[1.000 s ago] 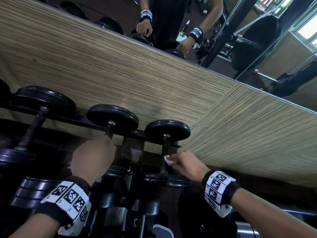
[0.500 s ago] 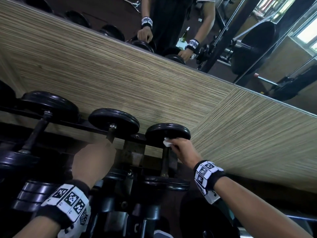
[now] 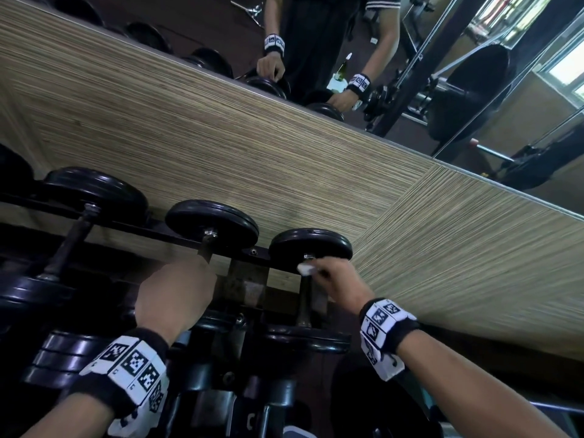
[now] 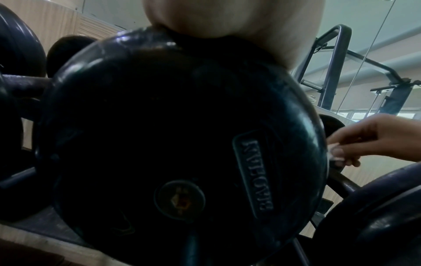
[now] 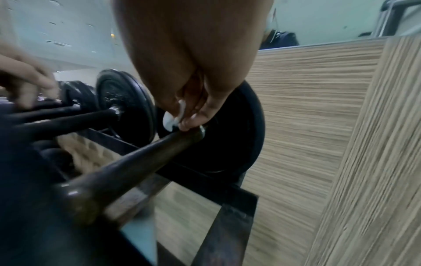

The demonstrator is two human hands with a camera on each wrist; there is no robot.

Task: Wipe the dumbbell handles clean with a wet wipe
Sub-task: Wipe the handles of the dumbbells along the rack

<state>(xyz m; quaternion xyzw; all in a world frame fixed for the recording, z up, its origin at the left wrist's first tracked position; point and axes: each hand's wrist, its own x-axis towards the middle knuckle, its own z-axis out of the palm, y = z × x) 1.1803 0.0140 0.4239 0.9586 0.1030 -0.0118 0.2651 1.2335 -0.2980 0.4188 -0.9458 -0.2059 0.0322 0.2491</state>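
I am pinching the small white wet wipe (image 3: 305, 269) in my right hand (image 3: 336, 279) against the dark metal dumbbell handle (image 5: 141, 158) while my left hand (image 3: 175, 298) is gripping the neighbouring black dumbbell (image 3: 211, 224).

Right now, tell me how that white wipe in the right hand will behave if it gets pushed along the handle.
The wet wipe looks bunched and soft, so it probably folds rather than stays flat. Pinched small in the right hand, it seems light. On the smooth round dumbbell handle it likely slides easily.
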